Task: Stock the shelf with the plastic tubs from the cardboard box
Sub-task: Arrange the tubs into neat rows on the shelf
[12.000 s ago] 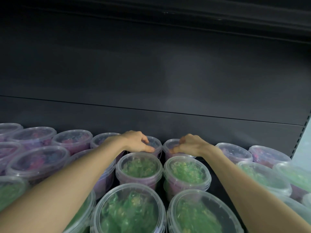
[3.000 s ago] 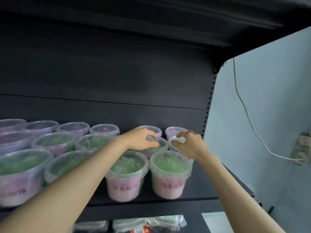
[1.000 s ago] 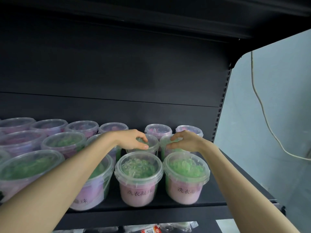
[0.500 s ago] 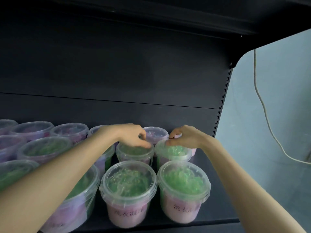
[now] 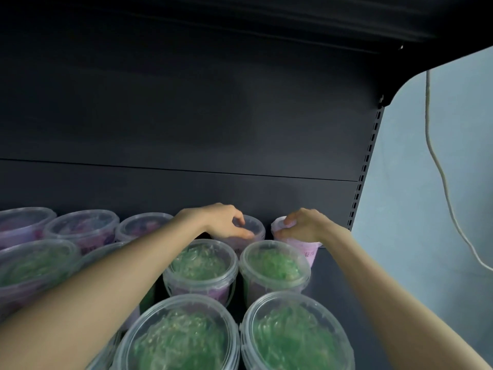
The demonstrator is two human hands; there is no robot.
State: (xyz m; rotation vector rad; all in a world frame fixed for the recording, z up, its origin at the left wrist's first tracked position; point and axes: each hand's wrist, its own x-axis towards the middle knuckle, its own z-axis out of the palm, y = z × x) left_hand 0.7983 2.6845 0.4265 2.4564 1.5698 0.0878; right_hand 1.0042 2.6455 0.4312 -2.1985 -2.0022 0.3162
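Clear plastic tubs with lids stand in rows on the black shelf [image 5: 338, 284]. Green-filled tubs [image 5: 201, 265] [image 5: 274, 265] fill the front rows; purple-filled tubs [image 5: 82, 228] line the back. My left hand [image 5: 226, 222] lies over the lid of a back-row purple tub [image 5: 254, 227], fingers curled round its rim. My right hand [image 5: 302, 225] grips the top of the rightmost back-row purple tub [image 5: 308, 249], thumb and fingers on its lid edge. The cardboard box is out of view.
The shelf's dark back panel [image 5: 186, 129] rises right behind the back row, with an upper shelf [image 5: 266, 14] overhead. A slotted upright [image 5: 362, 172] bounds the right end. A pale wall with a hanging cable [image 5: 437, 166] lies beyond. Bare shelf floor shows right of the tubs.
Both hands have moved from the second-row green tubs back to the two rear purple tubs. The view has dipped closer over the front rows.
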